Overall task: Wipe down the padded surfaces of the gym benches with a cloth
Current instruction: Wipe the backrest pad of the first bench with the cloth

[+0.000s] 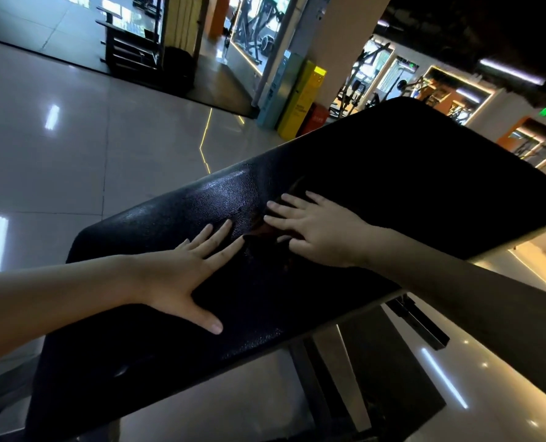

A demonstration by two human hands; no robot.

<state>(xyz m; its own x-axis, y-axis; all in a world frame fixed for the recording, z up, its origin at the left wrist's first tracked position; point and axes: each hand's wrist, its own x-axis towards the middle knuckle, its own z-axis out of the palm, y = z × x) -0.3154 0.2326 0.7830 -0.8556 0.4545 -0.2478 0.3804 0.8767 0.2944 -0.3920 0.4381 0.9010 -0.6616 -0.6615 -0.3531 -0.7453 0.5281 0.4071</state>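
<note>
Both grips lie flat and wide, with nothing curled inside either. The left grip [176,274] rests palm-down on the black, grain-textured padded counter [201,202] of a gym bench, its fingers straight and spread and its thumb splayed toward the counter's near edge. The right grip [325,234] presses with spread, nearly straight fingers on a dark crumpled cloth with a reddish-brown tinge [262,232]. The cloth lies about midway along the counter, partly under the right grip's palm and fingers. Its exposed edge shows between the two grips, just beside the left grip's fingertips. How far the cloth spreads against the black padding cannot be told, since both are very dark.

The counter runs slantwise, its rounded near end lower and its far end raised. A pale metal frame rail [376,303] follows the counter's underside on the right grip's side, and a dark upright support [313,384] stands beneath the counter. A glossy pale tiled floor [58,154] spreads around the counter, with a thin glowing yellow line [205,138] set in it beyond the counter's far long edge. Farther past that edge, a tall yellow box [300,103] stands against a pillar. Dim gym machines [357,87] stand well beyond the counter's raised end.
</note>
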